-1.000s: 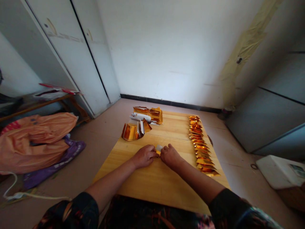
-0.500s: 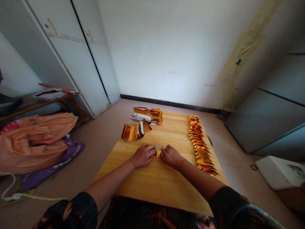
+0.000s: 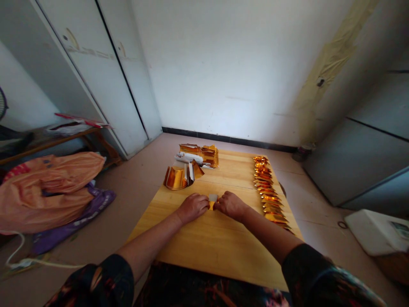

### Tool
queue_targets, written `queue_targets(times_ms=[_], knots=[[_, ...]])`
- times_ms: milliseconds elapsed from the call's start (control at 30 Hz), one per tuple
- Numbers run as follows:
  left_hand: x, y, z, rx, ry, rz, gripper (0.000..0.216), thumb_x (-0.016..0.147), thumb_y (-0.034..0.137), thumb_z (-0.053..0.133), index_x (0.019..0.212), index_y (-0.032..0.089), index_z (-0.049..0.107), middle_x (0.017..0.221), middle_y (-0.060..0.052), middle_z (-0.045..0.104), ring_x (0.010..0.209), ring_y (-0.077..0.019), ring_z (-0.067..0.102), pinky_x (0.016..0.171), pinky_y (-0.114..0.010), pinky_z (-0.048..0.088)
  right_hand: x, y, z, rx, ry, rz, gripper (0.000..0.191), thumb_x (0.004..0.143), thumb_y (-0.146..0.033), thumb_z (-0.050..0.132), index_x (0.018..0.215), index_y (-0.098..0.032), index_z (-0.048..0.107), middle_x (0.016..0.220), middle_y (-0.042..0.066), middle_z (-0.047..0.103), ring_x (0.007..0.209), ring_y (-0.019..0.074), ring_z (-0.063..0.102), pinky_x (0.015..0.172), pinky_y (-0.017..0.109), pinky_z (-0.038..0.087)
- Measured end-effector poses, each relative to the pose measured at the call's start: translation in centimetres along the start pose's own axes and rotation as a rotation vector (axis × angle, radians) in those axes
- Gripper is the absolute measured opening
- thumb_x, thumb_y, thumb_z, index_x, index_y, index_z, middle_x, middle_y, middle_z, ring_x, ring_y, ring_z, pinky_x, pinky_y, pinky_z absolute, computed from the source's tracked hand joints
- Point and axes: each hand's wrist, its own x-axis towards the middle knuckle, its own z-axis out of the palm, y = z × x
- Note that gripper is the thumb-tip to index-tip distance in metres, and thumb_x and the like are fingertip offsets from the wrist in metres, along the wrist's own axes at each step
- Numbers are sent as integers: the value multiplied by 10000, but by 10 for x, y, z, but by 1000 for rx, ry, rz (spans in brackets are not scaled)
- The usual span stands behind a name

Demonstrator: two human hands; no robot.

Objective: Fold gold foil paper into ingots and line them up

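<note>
My left hand (image 3: 192,206) and my right hand (image 3: 230,204) meet at the middle of a wooden table (image 3: 211,243). Both hands are closed, pinching a small piece of gold foil paper (image 3: 212,200) between them, its white back partly showing. To the right runs a long row of folded gold pieces (image 3: 268,194), overlapping toward the table's far edge. Behind my left hand lies a curled stack of gold foil sheets (image 3: 177,175), with more gold bundles and white paper (image 3: 200,154) beyond it.
An orange plastic bag (image 3: 47,187) and a purple bag (image 3: 73,215) lie on the floor at the left, near a low wooden bench (image 3: 57,138). A white box (image 3: 373,230) sits on the floor at the right. White cabinet doors (image 3: 105,76) stand at the back left.
Both hands keep working the same foil piece; the right hand has shifted slightly away from me. The view has drifted a little.
</note>
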Motion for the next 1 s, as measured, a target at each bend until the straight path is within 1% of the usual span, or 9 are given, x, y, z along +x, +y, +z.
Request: queue_targets(times_ms=[267,400,467,633,700,767,833,933,1000], knots=[[-1,0,0,83,39,88,199,911,222,435,919,183,631,932,-51,661,815,-143,589,765,-290,428,1,-10,-7,-71,-27,-21,226,946,-176,356,910,-129,574,792,103,660,698,180,590,639,311,311],[-1,1,0,94,59,95,199,913,222,427,916,174,620,905,-54,656,803,-146,584,759,-291,437,-2,-14,-3,-85,38,31,229,948,-154,325,1057,-127,524,781,98,651,677,183,573,652,319,315],[-2,3,-1,87,67,79,196,912,219,426,918,175,617,911,-56,652,811,-147,582,771,-295,440,-5,-13,2,-67,87,85,242,952,-146,311,1113,-123,490,759,88,647,664,176,564,667,321,312],[-4,4,0,76,85,56,196,907,218,433,856,180,618,942,-59,648,828,-150,579,791,-304,447,-11,-8,14,37,165,247,219,958,-178,325,963,-143,541,733,65,653,681,164,556,730,323,300],[-5,3,2,75,88,52,201,906,218,433,832,180,616,951,-60,647,827,-147,579,792,-305,449,-13,-7,18,48,199,260,225,964,-201,332,947,-168,554,740,47,659,695,159,554,797,338,291],[-5,3,2,78,88,52,204,906,215,432,819,180,613,949,-57,646,825,-143,578,794,-301,448,-13,-8,22,38,240,256,223,973,-232,335,977,-189,554,731,25,659,695,153,551,862,359,271],[-5,3,2,81,85,56,201,905,209,433,812,176,608,940,-56,645,830,-143,577,795,-298,446,-11,-10,26,28,266,284,221,977,-259,341,1000,-187,549,698,16,650,677,150,547,885,362,266],[-4,4,1,85,75,57,192,901,205,439,809,173,604,931,-58,644,826,-144,575,791,-297,445,-10,-10,31,22,263,319,205,969,-243,360,1003,-178,551,676,10,640,674,149,542,910,365,266],[-4,4,1,92,73,52,196,901,207,439,805,172,606,938,-56,645,813,-142,575,786,-298,445,-10,-10,31,22,256,282,191,961,-209,372,974,-192,562,719,7,652,701,146,543,955,394,238]])
